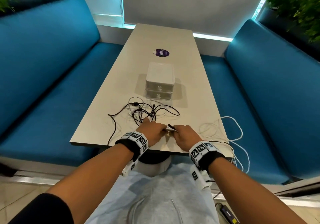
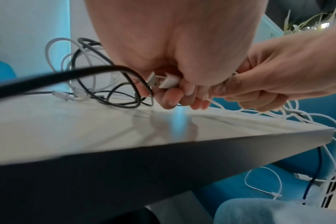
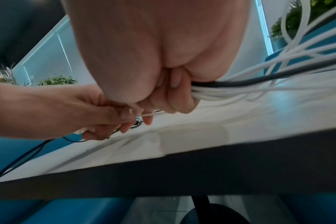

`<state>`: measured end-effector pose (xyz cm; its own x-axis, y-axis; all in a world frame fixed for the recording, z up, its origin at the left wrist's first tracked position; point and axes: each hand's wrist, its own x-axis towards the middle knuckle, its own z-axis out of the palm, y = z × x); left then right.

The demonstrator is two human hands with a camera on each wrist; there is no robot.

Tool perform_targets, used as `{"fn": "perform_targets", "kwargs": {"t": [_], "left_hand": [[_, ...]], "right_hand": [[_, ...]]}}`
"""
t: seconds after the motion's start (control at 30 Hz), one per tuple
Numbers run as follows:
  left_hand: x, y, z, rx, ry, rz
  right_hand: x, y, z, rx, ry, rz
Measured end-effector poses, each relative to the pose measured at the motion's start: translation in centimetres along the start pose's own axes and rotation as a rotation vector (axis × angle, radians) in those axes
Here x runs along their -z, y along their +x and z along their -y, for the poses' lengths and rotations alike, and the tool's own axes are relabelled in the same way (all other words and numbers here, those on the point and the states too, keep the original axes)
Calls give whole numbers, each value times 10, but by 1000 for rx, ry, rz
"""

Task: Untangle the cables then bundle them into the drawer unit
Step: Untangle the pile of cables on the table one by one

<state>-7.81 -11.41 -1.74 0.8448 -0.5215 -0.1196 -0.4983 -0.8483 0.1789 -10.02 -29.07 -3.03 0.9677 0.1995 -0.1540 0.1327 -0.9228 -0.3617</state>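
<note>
- At the bottom of the head view, two bare forearms with black-and-white marker bands reach up the frame over a pale lap to the near edge of the table (image 1: 161, 40).
- The left hand (image 1: 152, 130) sits just left of frame centre, its fingers (image 2: 169, 97) curled round a white USB plug (image 2: 161, 81) and the white cable behind it.
- The right hand (image 1: 186, 133) sits just right of it, the two hands touching; its fingers (image 3: 175, 97) are curled round a bunch of white cables (image 3: 220, 92) with one dark cable (image 3: 259, 78) among them.
- That bunch runs toward the right of the frame, where white loops (image 1: 232, 128) lie on the near right corner of the table and hang over its right edge above the seat.
- Just above the hands, a tangle of black and white cables (image 1: 145, 110) lies on the tabletop; one black strand (image 1: 113, 128) trails down-left to the near edge.
- Directly above the tangle, near but apart from it, stands the white two-drawer unit (image 1: 160, 81), both drawers closed, in the middle of the table's width, with bare tabletop on either side.
- Higher in the frame a round purple sticker (image 1: 161, 53) lies on the table, and bare tabletop runs up to the far edge at the window wall.
- Blue bench seats (image 1: 52, 88) flank both long edges of the table; green plants (image 1: 297, 7) fill the upper corners.
</note>
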Motion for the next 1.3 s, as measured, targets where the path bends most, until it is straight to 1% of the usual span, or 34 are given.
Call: {"fn": "perform_targets", "kwargs": {"t": [0.07, 0.2, 0.3, 0.43, 0.5, 0.57, 0.63, 0.7, 0.73, 0.77, 0.83, 0.9, 0.97, 1.17, 1.3], "left_hand": [[0, -1, 1, 2, 11, -7], [1, 4, -1, -6, 8, -24], [2, 9, -6, -31, -13, -51], [4, 12, -3, -43, -119, -128], [7, 13, 1, -33, -149, -189], [13, 14, 5, -1, -144, -250], [17, 17, 12, 84, -127, -307], [23, 21, 19, 201, -108, -309], [26, 22, 21, 249, -99, -284], [29, 22, 24, 280, -87, -252], [32, 22, 30, 317, -41, -188], [30, 20, 35, 333, 12, -138], [22, 18, 40, 338, 52, -116], [8, 19, 45, 340, 43, -78], [8, 18, 45, 362, 52, -84]], "right_hand": [[2, -1, -6, -14, -57, 9], [9, -5, -16, -80, -216, -48], [16, -6, -21, -129, -330, -54], [36, -10, -37, -302, -413, -71], [48, -14, -47, -407, -419, -81], [58, -16, -53, -500, -353, -94], [63, -16, -56, -555, -275, -143], [62, -13, -54, -536, -228, -211], [60, -12, -51, -491, -211, -231], [56, -11, -48, -432, -195, -231], [43, -7, -42, -339, -171, -182], [32, -5, -38, -309, -136, -123], [25, -2, -35, -312, -85, -98], [35, 1, -18, -282, 93, -125], [42, 6, -7, -248, 227, -100]]}}
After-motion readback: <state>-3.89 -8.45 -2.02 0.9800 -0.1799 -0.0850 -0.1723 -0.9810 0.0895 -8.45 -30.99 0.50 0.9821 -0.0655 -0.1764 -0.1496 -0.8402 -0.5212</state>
